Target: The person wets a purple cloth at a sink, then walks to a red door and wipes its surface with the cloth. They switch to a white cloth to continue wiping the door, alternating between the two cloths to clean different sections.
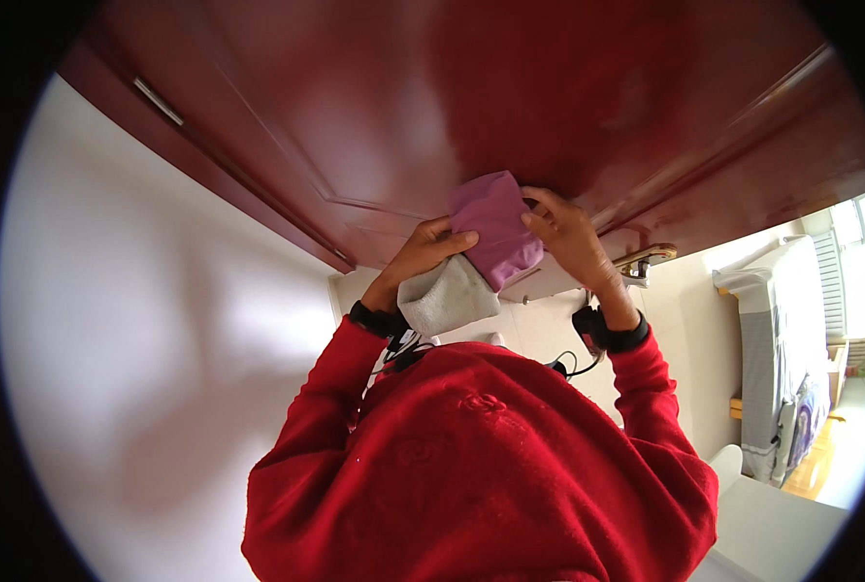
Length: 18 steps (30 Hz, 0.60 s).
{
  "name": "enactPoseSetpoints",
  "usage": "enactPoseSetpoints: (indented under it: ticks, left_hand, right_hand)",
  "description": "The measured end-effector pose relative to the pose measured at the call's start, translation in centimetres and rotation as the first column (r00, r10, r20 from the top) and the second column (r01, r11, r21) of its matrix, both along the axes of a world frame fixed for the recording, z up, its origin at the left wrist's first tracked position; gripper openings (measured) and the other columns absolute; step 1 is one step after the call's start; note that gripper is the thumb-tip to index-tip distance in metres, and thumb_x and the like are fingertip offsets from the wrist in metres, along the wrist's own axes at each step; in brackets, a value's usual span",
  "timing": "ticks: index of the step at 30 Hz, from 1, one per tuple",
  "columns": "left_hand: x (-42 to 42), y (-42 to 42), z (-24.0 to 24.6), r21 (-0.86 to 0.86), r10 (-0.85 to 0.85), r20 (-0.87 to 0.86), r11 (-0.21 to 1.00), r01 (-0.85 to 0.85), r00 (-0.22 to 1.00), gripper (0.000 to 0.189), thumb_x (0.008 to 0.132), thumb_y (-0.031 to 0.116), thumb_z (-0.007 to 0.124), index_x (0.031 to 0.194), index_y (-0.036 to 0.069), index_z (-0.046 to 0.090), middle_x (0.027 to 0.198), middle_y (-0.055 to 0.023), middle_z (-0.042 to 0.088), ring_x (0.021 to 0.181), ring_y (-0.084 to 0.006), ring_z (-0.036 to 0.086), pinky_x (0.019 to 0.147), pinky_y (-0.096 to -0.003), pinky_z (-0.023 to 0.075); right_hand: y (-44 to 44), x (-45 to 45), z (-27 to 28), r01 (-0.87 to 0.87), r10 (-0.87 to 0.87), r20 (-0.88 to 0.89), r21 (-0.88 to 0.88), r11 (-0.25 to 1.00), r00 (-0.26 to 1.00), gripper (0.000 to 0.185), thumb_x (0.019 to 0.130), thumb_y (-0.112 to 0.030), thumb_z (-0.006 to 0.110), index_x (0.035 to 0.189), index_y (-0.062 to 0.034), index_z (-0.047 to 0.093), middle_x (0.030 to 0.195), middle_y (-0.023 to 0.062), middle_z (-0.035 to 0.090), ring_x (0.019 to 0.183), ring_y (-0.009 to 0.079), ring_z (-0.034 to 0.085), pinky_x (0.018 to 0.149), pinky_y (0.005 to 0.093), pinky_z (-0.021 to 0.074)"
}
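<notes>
Between my two hands is a folded purple cloth (492, 225), held in front of a glossy dark-red panelled door (549, 87). My left hand (432, 247) grips its left edge, with the thumb on top. A light grey cloth (448, 297) hangs folded below, against the left hand and the purple cloth's lower edge. My right hand (567, 236) has its fingers bent at the purple cloth's right edge. Whether the cloth touches the door cannot be told.
A metal door handle (643, 262) juts out right of my right wrist. Hinges (159, 100) line the door's left side, beside a white wall (126, 291). To the right stand a covered bed (774, 349) and a white surface (778, 520). Black cables (581, 364) hang near my waist.
</notes>
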<state>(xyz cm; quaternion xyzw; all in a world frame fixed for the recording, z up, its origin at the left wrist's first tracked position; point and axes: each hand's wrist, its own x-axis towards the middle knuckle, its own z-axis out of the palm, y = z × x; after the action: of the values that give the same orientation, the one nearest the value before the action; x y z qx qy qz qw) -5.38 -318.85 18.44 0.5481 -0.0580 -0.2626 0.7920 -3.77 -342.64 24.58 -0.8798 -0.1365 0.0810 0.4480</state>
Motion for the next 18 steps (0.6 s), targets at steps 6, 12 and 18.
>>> enactPoseSetpoints:
  ticks: [6,12,18]
  left_hand:
    - [0.2,0.7,-0.9,0.074,0.034,0.202,0.996,-0.050,0.979,0.035,0.094,0.021,0.068,0.122,0.001,0.063,0.111,-0.0025,0.067,0.101,-0.0121,0.060,0.088,-0.0275,0.0492]
    - [-0.4,1.0,4.4,0.033,-0.152,0.231,0.988,0.149,0.961,0.038,0.097,0.020,0.061,0.130,0.001,0.057,0.123,-0.0059,0.060,0.110,-0.0130,0.056,0.095,-0.0284,0.0458]
    - [-0.5,1.2,9.4,0.038,-0.200,0.245,0.980,0.196,0.949,0.043,0.097,0.021,0.059,0.133,-0.001,0.055,0.122,-0.0076,0.061,0.112,-0.0130,0.056,0.098,-0.0284,0.0438]
  right_hand:
    - [1.8,-2.6,-1.1,-0.046,0.086,0.536,-0.087,0.995,0.840,0.046,0.083,-0.012,0.070,0.127,-0.0058,0.058,0.114,0.0146,0.064,0.105,0.0337,0.062,0.088,0.0416,0.0504]
    - [3.5,-3.1,0.2,-0.254,0.209,0.453,0.041,0.966,0.867,0.065,0.086,-0.013,0.069,0.145,-0.0067,0.043,0.143,0.0202,0.047,0.131,0.0376,0.046,0.107,0.0426,0.0411]
    - [0.2,-3.0,6.2,-0.263,0.181,0.320,0.237,0.935,0.930,0.043,0.090,0.001,0.058,0.133,-0.0036,0.057,0.122,0.0132,0.064,0.117,0.0243,0.059,0.101,0.0332,0.0449]
